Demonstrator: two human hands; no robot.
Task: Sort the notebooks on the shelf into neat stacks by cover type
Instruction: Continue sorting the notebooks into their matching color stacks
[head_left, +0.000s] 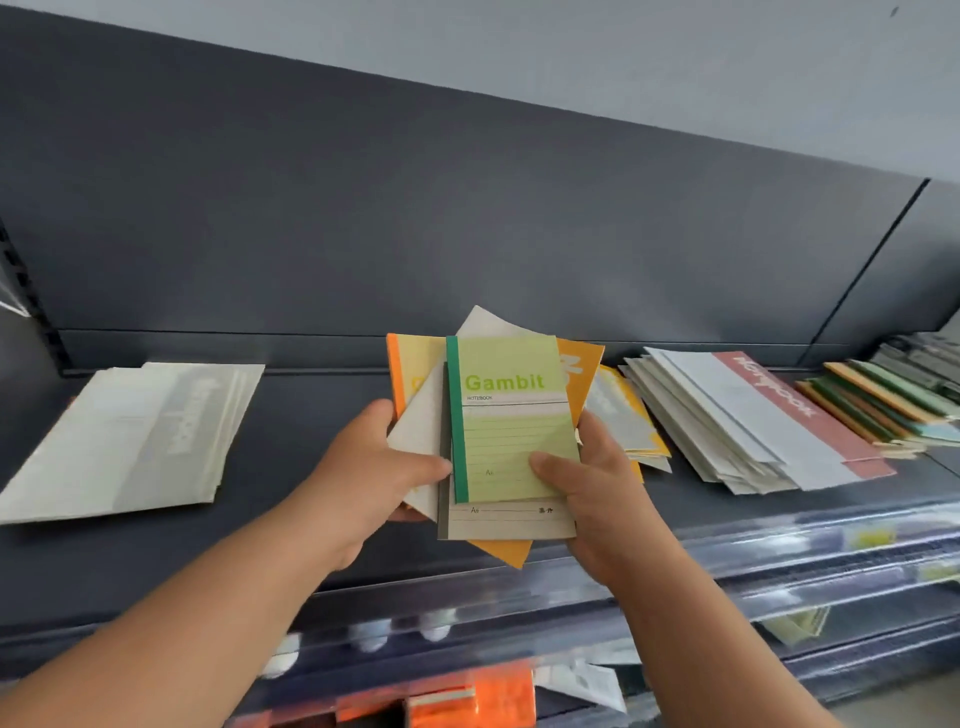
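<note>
Both hands hold a fanned bundle of small notebooks above the dark shelf (322, 415). On top lies a light green "Gambit" notebook (511, 415) with a dark green spine. Under it sit a grey-beige notebook (509, 522), orange notebooks (584, 379) and a white one (421, 441). My left hand (379, 462) grips the bundle's left edge, thumb on the white cover. My right hand (587, 483) grips the right edge, thumb pressed on the green cover.
A stack of pale grey notebooks (135, 441) lies at the shelf's left. To the right lie a yellow-edged notebook (628, 421), a spread pile of white and red notebooks (748, 421) and a stack of green and orange ones (878, 400). Lower shelves hold orange packs (467, 701).
</note>
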